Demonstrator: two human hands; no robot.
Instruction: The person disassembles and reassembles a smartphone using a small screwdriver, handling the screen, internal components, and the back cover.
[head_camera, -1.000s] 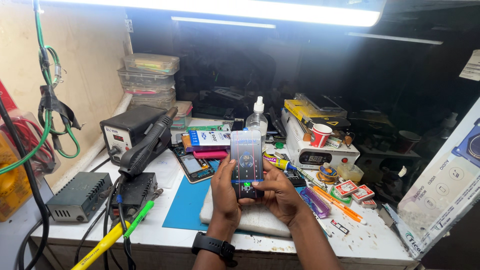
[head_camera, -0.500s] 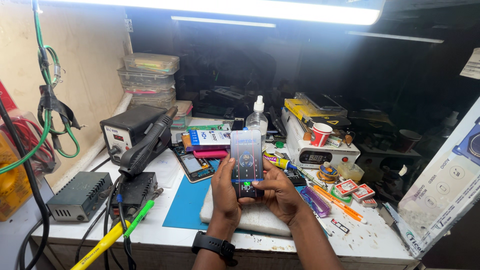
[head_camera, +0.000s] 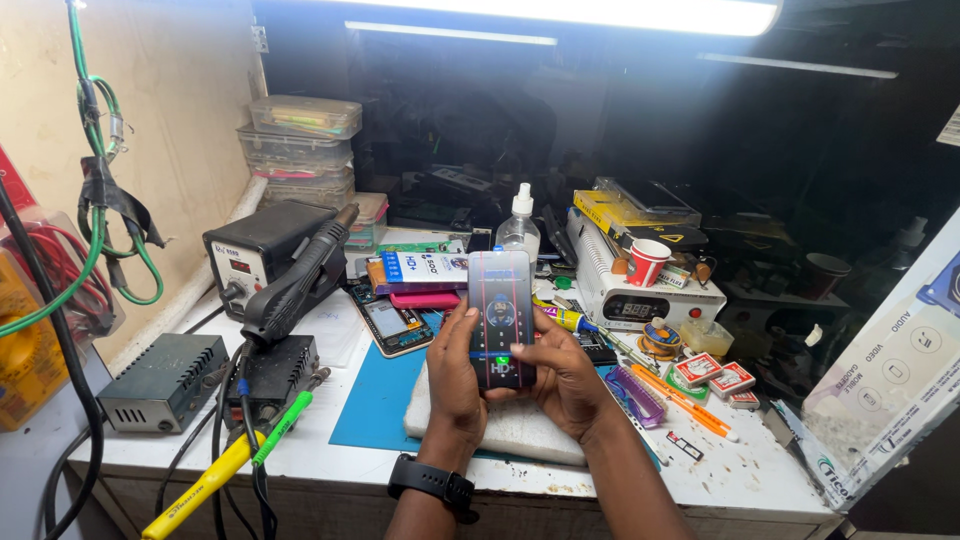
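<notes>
Both my hands hold a smartphone (head_camera: 500, 310) upright over the middle of the workbench, its screen lit and facing me. My left hand (head_camera: 455, 375) grips its left edge, with a black watch (head_camera: 432, 482) on that wrist. My right hand (head_camera: 565, 380) grips the lower right edge, thumb lying on the screen's bottom. Below the hands lies a white foam pad (head_camera: 500, 430) on a blue mat (head_camera: 380, 400).
A hot-air station (head_camera: 255, 250) with its black handpiece (head_camera: 295, 275) stands at the left, a grey power unit (head_camera: 165, 380) nearer me. Another phone (head_camera: 395, 325), a spray bottle (head_camera: 518, 225), a white heater box (head_camera: 640, 295), a red cup (head_camera: 647, 262), stacked plastic boxes (head_camera: 300, 150) and small tools crowd the bench.
</notes>
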